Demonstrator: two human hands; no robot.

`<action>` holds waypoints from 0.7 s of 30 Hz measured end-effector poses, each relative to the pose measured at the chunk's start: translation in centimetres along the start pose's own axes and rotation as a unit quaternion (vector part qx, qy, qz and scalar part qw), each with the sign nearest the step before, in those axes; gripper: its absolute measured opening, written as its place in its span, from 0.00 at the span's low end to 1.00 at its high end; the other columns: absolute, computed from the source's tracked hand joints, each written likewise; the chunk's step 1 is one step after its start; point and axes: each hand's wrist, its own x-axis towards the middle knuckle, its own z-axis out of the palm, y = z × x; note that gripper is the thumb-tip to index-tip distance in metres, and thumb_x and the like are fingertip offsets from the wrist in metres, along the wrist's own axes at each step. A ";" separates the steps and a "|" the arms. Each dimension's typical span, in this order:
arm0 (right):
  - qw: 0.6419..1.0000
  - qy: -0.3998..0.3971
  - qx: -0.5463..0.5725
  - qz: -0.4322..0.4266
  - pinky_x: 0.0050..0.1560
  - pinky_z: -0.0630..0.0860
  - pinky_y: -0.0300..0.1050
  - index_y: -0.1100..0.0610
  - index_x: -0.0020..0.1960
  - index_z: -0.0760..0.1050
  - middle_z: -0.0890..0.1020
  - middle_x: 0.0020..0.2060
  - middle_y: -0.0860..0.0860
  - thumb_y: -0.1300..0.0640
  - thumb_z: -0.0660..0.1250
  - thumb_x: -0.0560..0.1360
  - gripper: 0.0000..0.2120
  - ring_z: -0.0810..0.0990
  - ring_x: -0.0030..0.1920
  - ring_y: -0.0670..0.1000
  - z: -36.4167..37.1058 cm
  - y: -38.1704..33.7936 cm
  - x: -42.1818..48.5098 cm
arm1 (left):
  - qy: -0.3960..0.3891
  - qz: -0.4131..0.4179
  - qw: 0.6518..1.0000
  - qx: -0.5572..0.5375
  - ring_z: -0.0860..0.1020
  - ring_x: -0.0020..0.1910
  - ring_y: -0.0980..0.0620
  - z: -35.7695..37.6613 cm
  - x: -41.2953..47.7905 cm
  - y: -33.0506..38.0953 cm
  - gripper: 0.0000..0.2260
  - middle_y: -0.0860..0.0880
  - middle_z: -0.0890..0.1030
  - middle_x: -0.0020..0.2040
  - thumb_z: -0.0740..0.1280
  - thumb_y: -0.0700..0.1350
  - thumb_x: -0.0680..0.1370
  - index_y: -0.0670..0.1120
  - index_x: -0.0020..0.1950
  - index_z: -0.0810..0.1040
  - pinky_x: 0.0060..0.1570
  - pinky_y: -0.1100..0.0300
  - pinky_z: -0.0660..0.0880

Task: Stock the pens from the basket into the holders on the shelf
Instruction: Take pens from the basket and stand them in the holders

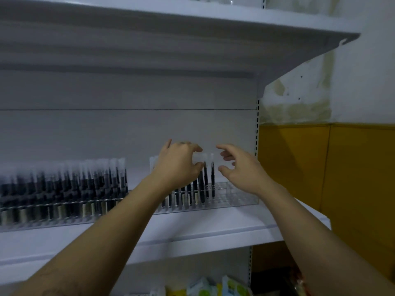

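Many pens (64, 184) fill the left holder (53, 223), fewer the right holder (235, 196).

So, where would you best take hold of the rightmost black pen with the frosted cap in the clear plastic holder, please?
Pinch the frosted cap from above and the right. The black pen stands upright, its lower barrel sunk in the clear plastic holder; other pens crowd its left, while slots on its right look empty.
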 end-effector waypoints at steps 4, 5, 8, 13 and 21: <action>0.999 -0.001 -0.034 -0.010 0.61 0.71 0.44 0.47 0.72 0.65 0.74 0.65 0.48 0.54 0.68 0.76 0.27 0.73 0.62 0.46 -0.8 -2.7 -2.2 | 0.015 0.014 1.000 0.008 0.72 0.65 0.50 -1.6 -3.2 0.5 0.18 0.51 0.76 0.65 0.65 0.53 0.78 0.52 0.66 0.74 0.75 0.48 0.50; 0.999 -0.002 -0.041 -0.010 0.62 0.71 0.45 0.47 0.72 0.65 0.74 0.65 0.48 0.54 0.68 0.76 0.27 0.73 0.63 0.47 -0.8 -3.4 -2.8 | 0.016 0.017 1.000 0.008 0.72 0.66 0.50 -2.0 -4.2 0.7 0.18 0.51 0.76 0.66 0.65 0.53 0.77 0.52 0.67 0.74 0.75 0.48 0.51; 0.998 -0.006 -0.060 -0.010 0.63 0.71 0.47 0.45 0.72 0.65 0.73 0.66 0.47 0.52 0.69 0.75 0.27 0.72 0.64 0.48 -0.6 -5.5 -4.9 | 0.026 0.035 0.999 -0.003 0.73 0.64 0.50 -2.8 -7.4 1.0 0.19 0.50 0.78 0.64 0.67 0.51 0.76 0.51 0.67 0.74 0.73 0.50 0.58; 0.997 -0.031 -0.060 -0.027 0.60 0.72 0.45 0.44 0.71 0.65 0.73 0.64 0.45 0.49 0.70 0.74 0.28 0.74 0.61 0.47 1.3 -8.5 -9.9 | 0.048 0.040 0.998 -0.029 0.75 0.58 0.50 -3.5 -13.7 0.4 0.20 0.51 0.79 0.60 0.67 0.52 0.77 0.50 0.67 0.73 0.62 0.55 0.67; 0.992 -0.120 -0.041 -0.022 0.57 0.67 0.37 0.46 0.71 0.67 0.71 0.64 0.45 0.50 0.68 0.76 0.24 0.72 0.62 0.46 7.4 -9.6 -18.2 | -0.019 -0.018 0.998 -0.051 0.73 0.62 0.49 -0.6 -23.9 -2.1 0.21 0.51 0.77 0.63 0.67 0.54 0.76 0.50 0.68 0.73 0.62 0.52 0.69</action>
